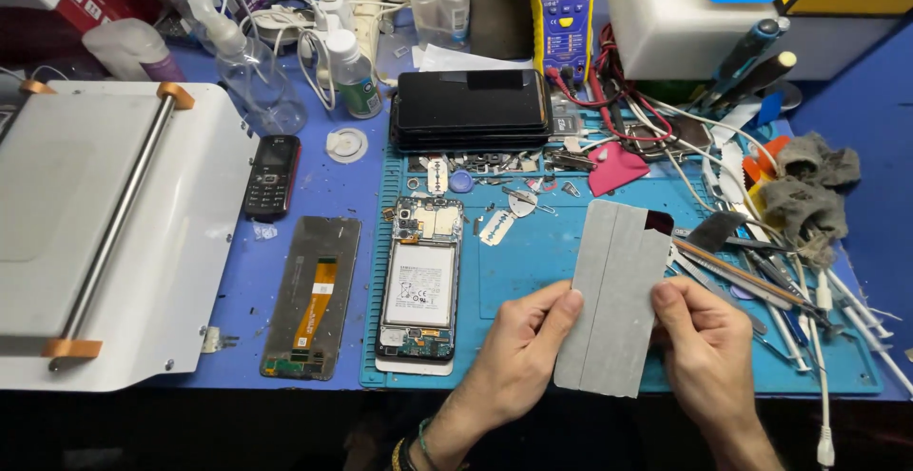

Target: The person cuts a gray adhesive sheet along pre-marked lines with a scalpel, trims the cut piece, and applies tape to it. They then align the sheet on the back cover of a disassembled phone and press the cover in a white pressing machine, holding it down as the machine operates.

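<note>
- A white machine (pixel 114 233) with a metal roller bar and orange end caps sits well to the left of the fingers, on the blue bench (pixel 856 138).
- A blue work mat (pixel 533 262) lies under and behind both hands.
- A stack of dark phones (pixel 471 110) rests beyond the fingers at the mat's far edge.
- The grey rectangular sheet (pixel 615 295), marked by a lengthwise crease, is held upright above the mat between the two hands, tilted a little to the right.
- The left hand (pixel 518 347) grasps the sheet's left edge, thumb (pixel 561 307) pressed on its face and the other fingers behind.
- The right hand (pixel 704 338) pinches the right edge, thumb on the front.
- An opened phone (pixel 420 281) with its battery showing lies on the mat just left of the left fingers.
- A detached screen panel (pixel 312 295) with an orange flex cable lies farther left, off the mat.
- A small black keypad phone (pixel 272 176) lies beyond that panel.
- Tweezers, screwdrivers and other tools (pixel 761 286) are piled right of the right fingers.
- A pink pick (pixel 616 169) lies beyond the sheet's top.
</note>
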